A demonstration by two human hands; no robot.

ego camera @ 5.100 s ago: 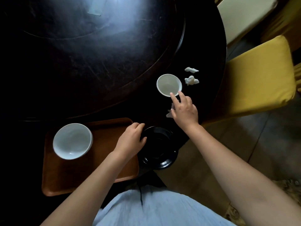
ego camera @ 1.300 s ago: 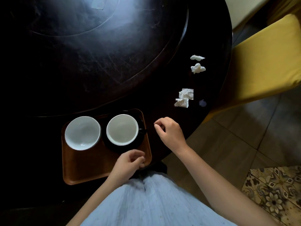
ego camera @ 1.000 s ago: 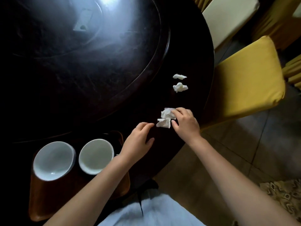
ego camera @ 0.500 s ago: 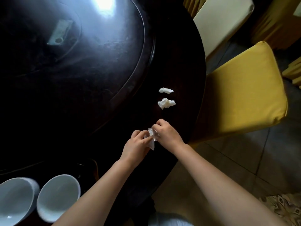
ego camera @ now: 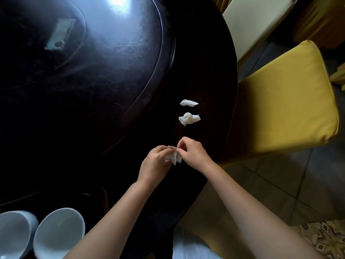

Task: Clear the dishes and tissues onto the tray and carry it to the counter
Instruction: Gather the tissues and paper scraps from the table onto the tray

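Observation:
My left hand (ego camera: 155,165) and my right hand (ego camera: 193,153) meet above the dark table near its right edge, both pinching white tissue (ego camera: 173,157) between them. Two more crumpled tissues lie just beyond: a nearer one (ego camera: 189,118) and a farther one (ego camera: 188,103). At the bottom left, two white bowls (ego camera: 58,233) (ego camera: 13,233) sit side by side; the right one rests on a black plate, barely visible. Only a brown corner of the tray (ego camera: 105,199) shows in the dark.
A round dark table (ego camera: 205,62) carries a large raised turntable (ego camera: 93,62) in its middle. A yellow chair cushion (ego camera: 285,101) stands close to the table's right edge, with a cream chair (ego camera: 252,21) behind it. Tiled floor lies at the lower right.
Since a second ago my hands gathered the two folded tissues off the table and hold them together. The view shifted right, pushing the bowls and tray to the bottom left corner.

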